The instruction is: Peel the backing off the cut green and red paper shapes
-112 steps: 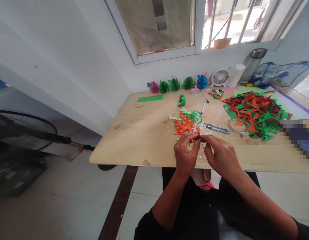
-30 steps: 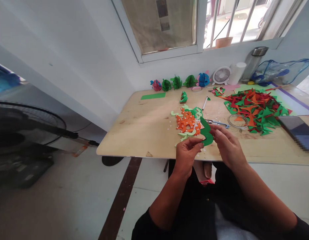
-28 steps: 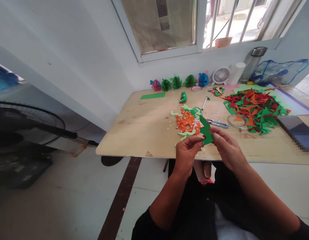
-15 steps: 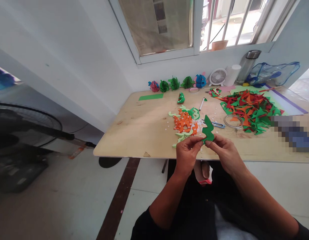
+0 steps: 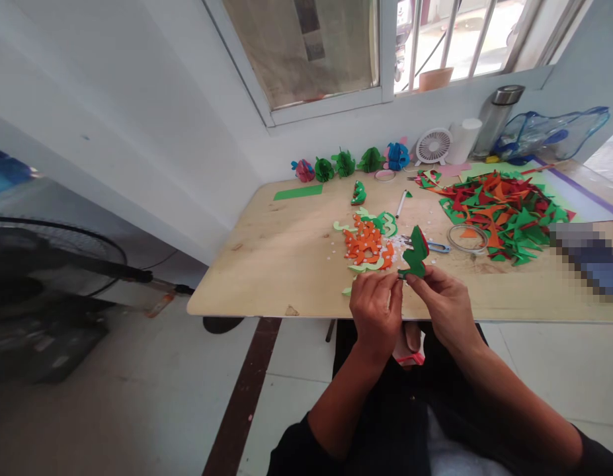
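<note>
Between my hands, over the table's front edge, a green wavy-edged paper cutout (image 5: 415,252) stands upright, with a strip of red along its right side. My right hand (image 5: 441,295) pinches its lower right part between thumb and fingers. At its lower left corner my left hand (image 5: 376,305) is closed, fingertips pressed on the paper's end. Just beyond lie orange wavy cutouts (image 5: 364,241) with white dots, and pale green ones (image 5: 387,225). A blue-handled tool (image 5: 439,247) rests behind the held paper, partly hidden by it.
A heap of red, orange and green paper scraps (image 5: 509,211) covers the right side, beside a tape ring (image 5: 467,238). Folded paper figures (image 5: 344,164) line the wall with a small white fan (image 5: 434,147) and a bottle (image 5: 499,119). A pen (image 5: 401,203) lies mid-table.
The green cutout has turned, so its red side now shows. My left fingers have curled over its lower left corner. The view has shifted slightly.
</note>
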`<action>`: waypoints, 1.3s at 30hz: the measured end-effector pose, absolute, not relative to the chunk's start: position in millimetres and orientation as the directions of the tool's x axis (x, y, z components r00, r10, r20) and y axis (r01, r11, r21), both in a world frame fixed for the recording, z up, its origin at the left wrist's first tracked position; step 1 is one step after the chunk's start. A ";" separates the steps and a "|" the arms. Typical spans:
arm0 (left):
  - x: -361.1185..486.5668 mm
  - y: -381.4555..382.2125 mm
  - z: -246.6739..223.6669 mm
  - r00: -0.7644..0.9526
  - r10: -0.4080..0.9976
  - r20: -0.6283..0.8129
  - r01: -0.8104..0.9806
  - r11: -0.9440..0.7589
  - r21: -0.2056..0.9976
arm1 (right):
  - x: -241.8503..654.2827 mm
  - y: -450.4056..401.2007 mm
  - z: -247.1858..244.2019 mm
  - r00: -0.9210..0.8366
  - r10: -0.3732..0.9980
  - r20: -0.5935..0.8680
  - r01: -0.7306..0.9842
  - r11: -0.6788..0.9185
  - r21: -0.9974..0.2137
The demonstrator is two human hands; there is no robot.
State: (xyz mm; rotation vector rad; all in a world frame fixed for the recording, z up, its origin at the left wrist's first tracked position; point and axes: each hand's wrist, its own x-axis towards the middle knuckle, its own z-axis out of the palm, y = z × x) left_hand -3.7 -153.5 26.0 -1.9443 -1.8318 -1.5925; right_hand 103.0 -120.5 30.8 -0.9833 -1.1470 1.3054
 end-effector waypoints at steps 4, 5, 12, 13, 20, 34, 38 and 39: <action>-5.8 -150.3 27.2 -0.263 0.757 0.599 0.683 -0.292 0.669 | 99.4 -121.1 30.9 -0.060 0.997 0.056 -0.170 0.045 -0.984; -6.9 -149.8 27.8 -0.276 0.773 0.571 0.654 -0.284 0.701 | 98.9 -120.9 30.9 -0.063 0.997 0.053 -0.158 0.042 -0.987; -16.8 -146.0 31.2 -0.324 0.852 0.411 0.494 -0.218 0.842 | 98.8 -117.3 28.6 -0.113 0.993 0.034 -0.148 0.017 -0.989; -17.8 -145.5 31.3 -0.320 0.859 0.400 0.490 -0.211 0.846 | 98.7 -117.0 28.7 -0.117 0.993 0.028 -0.147 0.011 -0.989; -20.9 -143.1 28.9 -0.328 0.898 0.294 0.410 -0.145 0.900 | 95.0 -115.4 32.0 -0.150 0.986 -0.066 -0.215 -0.098 -0.972; -15.7 -141.0 25.5 -0.368 0.924 0.105 0.187 -0.037 0.982 | 97.8 -110.5 24.9 -0.173 0.979 -0.104 -0.311 -0.155 -0.938; -15.9 -139.8 23.8 -0.332 0.940 0.077 0.081 -0.053 0.995 | 98.4 -111.8 27.9 -0.158 0.984 -0.087 -0.303 -0.132 -0.944; -16.0 -139.2 23.0 -0.323 0.944 0.069 0.052 -0.055 0.997 | 98.5 -112.1 28.4 -0.155 0.984 -0.088 -0.296 -0.131 -0.946</action>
